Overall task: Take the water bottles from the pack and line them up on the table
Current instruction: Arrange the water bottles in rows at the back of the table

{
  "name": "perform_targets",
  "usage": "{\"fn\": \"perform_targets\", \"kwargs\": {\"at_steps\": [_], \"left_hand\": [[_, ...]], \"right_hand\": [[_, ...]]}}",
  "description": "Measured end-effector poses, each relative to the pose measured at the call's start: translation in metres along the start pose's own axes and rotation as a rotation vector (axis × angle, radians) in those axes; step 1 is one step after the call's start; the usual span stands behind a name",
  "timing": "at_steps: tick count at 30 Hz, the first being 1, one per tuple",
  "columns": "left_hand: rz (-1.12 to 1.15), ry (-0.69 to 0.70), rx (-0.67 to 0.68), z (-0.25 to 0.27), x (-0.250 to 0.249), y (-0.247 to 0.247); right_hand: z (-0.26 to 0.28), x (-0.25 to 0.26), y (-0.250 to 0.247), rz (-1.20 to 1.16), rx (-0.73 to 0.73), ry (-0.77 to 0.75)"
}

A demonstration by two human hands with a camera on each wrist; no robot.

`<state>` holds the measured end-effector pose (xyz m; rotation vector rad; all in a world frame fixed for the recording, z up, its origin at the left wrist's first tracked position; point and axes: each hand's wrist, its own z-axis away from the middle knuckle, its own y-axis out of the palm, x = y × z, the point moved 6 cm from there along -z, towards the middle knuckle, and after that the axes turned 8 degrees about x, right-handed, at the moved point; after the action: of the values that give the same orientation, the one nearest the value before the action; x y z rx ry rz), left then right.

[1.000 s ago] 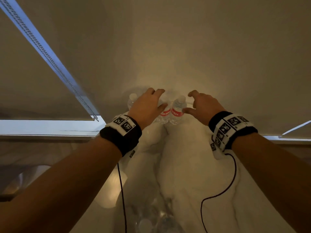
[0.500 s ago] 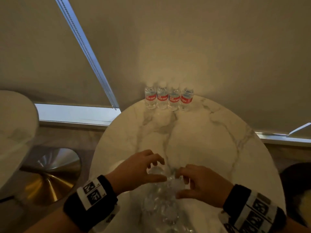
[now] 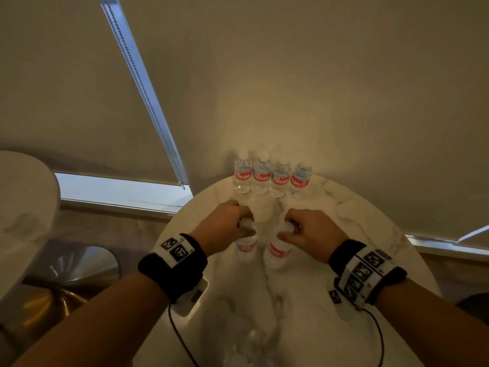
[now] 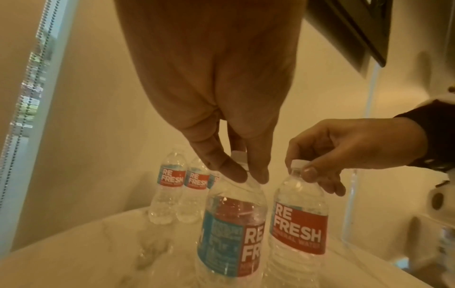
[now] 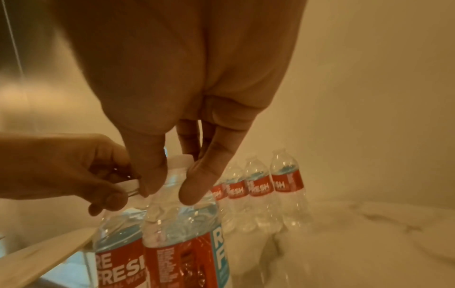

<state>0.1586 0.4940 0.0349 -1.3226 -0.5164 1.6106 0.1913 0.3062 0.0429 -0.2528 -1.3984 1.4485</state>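
Standing at the far left is the rim of a second pale round table (image 3: 25,207) on a gold base (image 3: 53,295), with a strip of bright window (image 3: 116,190) showing under a drawn beige roller blind (image 3: 66,88) and its bead chain (image 3: 143,86). Next comes the round marble worktop (image 3: 344,221), set against the blind. Along its far edge four water bottles (image 3: 272,177) with red "RE FRESH" labels stand upright in a row, touching side by side. Nearer, the left hand (image 3: 225,226) has its fingers (image 4: 231,171) pinched round the neck of the left bottle (image 4: 234,230), and the right hand (image 3: 309,231) has its fingers (image 5: 197,185) pinched round the neck of the right bottle (image 5: 182,243). Both bottles hang upright, just beside each other, over the worktop's middle. At the near edge lies the clear pack (image 3: 248,348), blurred. Far right, another blind's lower edge (image 3: 449,235) meets a sill.
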Motion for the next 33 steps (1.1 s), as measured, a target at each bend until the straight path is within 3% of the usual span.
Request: {"fn": "perform_targets", "kwargs": {"at_steps": [4,9,19,23,27,30,33], "left_hand": [[0.012,-0.007,-0.113,-0.050,0.016,-0.037],[-0.001,-0.015,-0.159,-0.099,0.032,-0.056],[0.063,-0.070,-0.201,-0.127,0.059,-0.051],[0.101,-0.116,-0.215,-0.115,0.062,-0.049],[0.125,-0.153,-0.282,-0.072,0.065,-0.047],[0.100,-0.150,-0.282,-0.019,0.051,-0.033],[0.156,-0.085,-0.187,0.039,0.024,-0.003]], "right_hand": [[-0.065,0.000,-0.029,0.000,-0.015,0.018],[-0.127,0.000,-0.036,0.062,0.014,0.030],[-0.163,-0.007,-0.031,0.127,-0.046,0.077],[-0.147,-0.007,-0.031,0.052,-0.067,0.129],[-0.099,-0.001,-0.035,0.019,-0.079,0.129],[-0.041,0.008,-0.024,0.017,0.004,0.110],[0.022,0.021,0.001,0.017,0.116,0.057]]}}
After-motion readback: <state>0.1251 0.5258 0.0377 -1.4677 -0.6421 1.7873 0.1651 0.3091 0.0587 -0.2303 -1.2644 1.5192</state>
